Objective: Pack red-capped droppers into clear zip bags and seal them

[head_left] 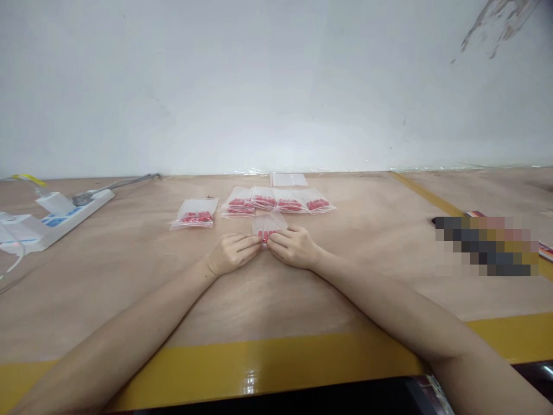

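Between my two hands, near the middle of the table, lies a small clear plastic bag with several red pieces inside. My left hand pinches the bag's near edge from the left. From the right, my right hand grips the same near edge, its fingertips almost meeting the left ones. The fingers partly cover the red pieces. Just beyond stands a row of similar filled bags, some overlapping. Another filled bag lies apart to the left, in a small stack.
A white power strip with plugs and cables sits at the left. Flat white bags lie by the wall. At the right is a blurred-out dark object. Yellow tape runs along the table's front edge.
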{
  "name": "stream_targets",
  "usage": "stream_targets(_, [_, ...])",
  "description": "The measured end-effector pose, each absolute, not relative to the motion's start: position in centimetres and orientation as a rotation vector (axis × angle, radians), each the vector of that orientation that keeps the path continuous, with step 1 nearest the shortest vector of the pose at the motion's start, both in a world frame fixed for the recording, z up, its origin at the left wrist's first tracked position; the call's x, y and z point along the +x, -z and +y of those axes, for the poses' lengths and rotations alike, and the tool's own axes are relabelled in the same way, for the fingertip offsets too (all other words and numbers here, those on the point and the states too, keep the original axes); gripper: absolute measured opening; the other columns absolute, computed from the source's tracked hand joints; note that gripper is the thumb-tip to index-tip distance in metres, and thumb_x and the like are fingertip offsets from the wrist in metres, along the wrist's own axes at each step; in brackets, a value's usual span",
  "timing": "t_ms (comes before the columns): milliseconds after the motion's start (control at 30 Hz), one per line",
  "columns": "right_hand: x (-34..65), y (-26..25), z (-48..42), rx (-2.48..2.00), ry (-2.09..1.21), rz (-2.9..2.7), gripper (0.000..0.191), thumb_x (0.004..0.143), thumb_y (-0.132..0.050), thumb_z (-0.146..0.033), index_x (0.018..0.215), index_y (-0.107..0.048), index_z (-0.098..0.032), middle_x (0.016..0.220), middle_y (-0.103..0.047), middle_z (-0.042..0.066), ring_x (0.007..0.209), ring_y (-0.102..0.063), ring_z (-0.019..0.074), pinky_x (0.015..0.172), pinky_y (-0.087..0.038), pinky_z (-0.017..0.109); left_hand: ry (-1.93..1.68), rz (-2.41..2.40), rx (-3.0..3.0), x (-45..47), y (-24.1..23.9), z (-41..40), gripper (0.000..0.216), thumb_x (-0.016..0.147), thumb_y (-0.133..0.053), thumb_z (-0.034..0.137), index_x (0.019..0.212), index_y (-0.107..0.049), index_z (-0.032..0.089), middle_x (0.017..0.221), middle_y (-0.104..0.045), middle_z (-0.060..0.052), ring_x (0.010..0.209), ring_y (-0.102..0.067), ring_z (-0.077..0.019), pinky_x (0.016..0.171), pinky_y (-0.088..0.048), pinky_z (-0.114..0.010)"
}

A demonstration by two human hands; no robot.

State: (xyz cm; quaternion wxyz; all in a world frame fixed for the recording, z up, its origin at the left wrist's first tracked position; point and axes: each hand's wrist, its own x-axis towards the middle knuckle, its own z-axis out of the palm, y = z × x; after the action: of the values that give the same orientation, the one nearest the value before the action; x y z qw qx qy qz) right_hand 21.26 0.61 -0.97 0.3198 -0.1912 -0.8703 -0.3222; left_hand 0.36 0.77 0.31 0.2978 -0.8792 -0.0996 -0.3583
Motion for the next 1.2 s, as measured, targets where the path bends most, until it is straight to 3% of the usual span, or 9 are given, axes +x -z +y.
stream_targets(233, [23.9,1.0,0.8,-0.581,0.757,-2.252,0.017,0.088,-0.046,-0.021,0.079,-0.061,-0.018,0.074,-0.062,0.0,0.068,-0.048,0.0101,0.056,-0.026,0.025,0.98,-0.38,-2.394,-0.7,-0.1,1.1,0.009,0.081,-0.057,0.016,0.089,-0.061,0.018,0.087,-0.07,-0.002,0.069,-0.066,-0.0113,0.063,-0.052,-0.021])
stream_targets(400, [23.5,1.2,0.6,-0.614,0.726,-2.222,0.018,0.087,-0.047,-0.021,0.079,-0.063,-0.019,0.073,-0.062,0.001,0.069,-0.049,0.0106,0.056,-0.027,0.025,0.982,-0.427,-2.485,1.3,0.2,1.2,0.01,0.082,-0.057,0.018,0.09,-0.062,0.018,0.092,-0.068,-0.004,0.086,-0.064,-0.0155,0.077,-0.052,-0.028])
stream_targets(833, [22.7,1.0,0.2,-0.653,0.746,-2.265,0.025,0.088,-0.041,-0.017,0.074,-0.062,-0.017,0.067,-0.059,0.002,0.063,-0.046,0.0105,0.054,-0.024,0.027,0.91,-0.28,-2.297,2.3,-0.1,1.4,0.005,0.082,-0.055,0.015,0.084,-0.059,0.014,0.082,-0.069,-0.005,0.075,-0.065,-0.0146,0.072,-0.053,-0.028])
stream_targets(1200, [23.4,1.1,0.7,-0.56,0.746,-2.203,0.02,0.089,-0.045,-0.021,0.083,-0.064,-0.02,0.072,-0.063,0.0,0.068,-0.049,0.0096,0.056,-0.027,0.026,0.968,-0.305,-2.321,2.0,-0.1,1.2,0.009,0.081,-0.057,0.016,0.09,-0.06,0.016,0.089,-0.069,-0.005,0.077,-0.066,-0.0143,0.072,-0.054,-0.027])
